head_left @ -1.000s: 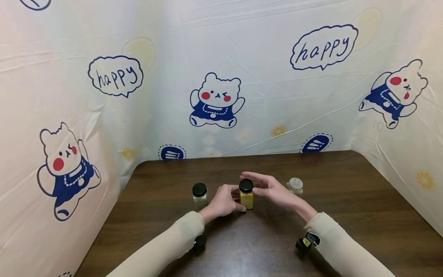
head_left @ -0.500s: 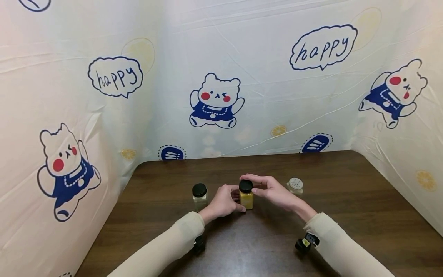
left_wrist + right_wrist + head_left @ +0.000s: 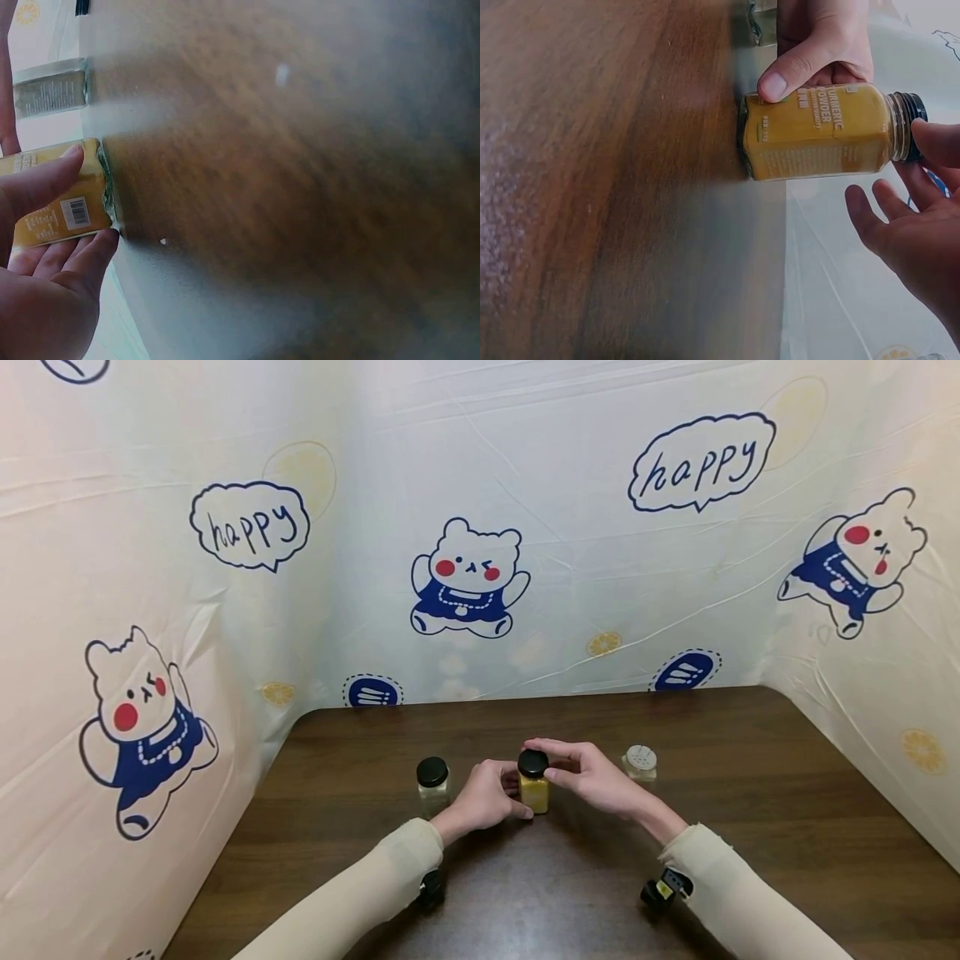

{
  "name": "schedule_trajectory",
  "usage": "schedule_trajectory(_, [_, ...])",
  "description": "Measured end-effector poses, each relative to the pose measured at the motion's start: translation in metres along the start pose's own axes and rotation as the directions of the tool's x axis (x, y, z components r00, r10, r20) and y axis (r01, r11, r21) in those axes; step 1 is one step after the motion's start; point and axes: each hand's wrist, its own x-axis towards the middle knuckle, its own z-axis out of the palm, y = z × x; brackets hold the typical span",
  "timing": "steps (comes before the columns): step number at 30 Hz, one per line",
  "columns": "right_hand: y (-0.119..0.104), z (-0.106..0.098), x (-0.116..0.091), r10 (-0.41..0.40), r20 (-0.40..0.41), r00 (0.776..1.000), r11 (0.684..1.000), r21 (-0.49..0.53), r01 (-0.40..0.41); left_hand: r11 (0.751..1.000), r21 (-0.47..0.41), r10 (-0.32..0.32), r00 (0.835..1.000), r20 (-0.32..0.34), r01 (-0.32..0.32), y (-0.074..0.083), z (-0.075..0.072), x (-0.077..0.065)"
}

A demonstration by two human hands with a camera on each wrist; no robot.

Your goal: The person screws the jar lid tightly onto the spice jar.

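Upright on the table (image 3: 525, 893) stands the turmeric powder jar (image 3: 817, 133), left hand (image 3: 483, 796) gripping its body, right hand (image 3: 600, 779) pinching its black lid (image 3: 533, 763); left of it, a black-capped jar (image 3: 433, 788); farther back, to its right, a white-topped jar (image 3: 641, 762).

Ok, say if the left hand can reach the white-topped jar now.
Probably not: the left hand grips the yellow jar, and the right hand lies between it and the white-topped jar.

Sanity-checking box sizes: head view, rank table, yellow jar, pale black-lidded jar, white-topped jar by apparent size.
Table
Yellow jar, pale black-lidded jar: look alike, second partly hidden; unranked
White-topped jar
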Motion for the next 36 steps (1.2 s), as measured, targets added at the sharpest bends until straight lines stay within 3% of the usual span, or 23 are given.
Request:
schedule_trajectory(9, [-0.0041, 0.0041, -0.0029, -0.039, -0.063, 0.997, 0.993, -0.114, 0.032, 1.0, 0.008, -0.003, 1.0, 0.0, 0.003, 0.0006, -0.0001, -0.0006])
schedule_trajectory(15, [-0.0047, 0.0062, -0.0016, -0.088, -0.107, 0.99, 0.972, -0.228, 0.062, 1.0, 0.012, -0.007, 1.0, 0.001, 0.007, 0.0005, 0.0, -0.0001])
schedule_trajectory(24, [-0.0049, 0.0104, 0.0008, -0.084, -0.155, 0.984, 0.952, -0.305, 0.033, 1.0, 0.009, -0.013, 1.0, 0.005, 0.013, 0.001, 0.0001, 0.0001])
schedule_trajectory(30, [-0.0028, 0.0084, -0.0003, -0.057, -0.141, 0.988, 0.967, -0.253, 0.02, 1.0, 0.008, -0.01, 1.0, 0.003, 0.01, 0.0006, -0.0001, -0.0001])
schedule_trajectory(36, [-0.0016, 0.0024, -0.0017, -0.009, -0.043, 0.999, 1.0, -0.024, 0.008, 1.0, -0.003, -0.011, 1.0, 0.001, 0.011, -0.0004, -0.0001, -0.0003])
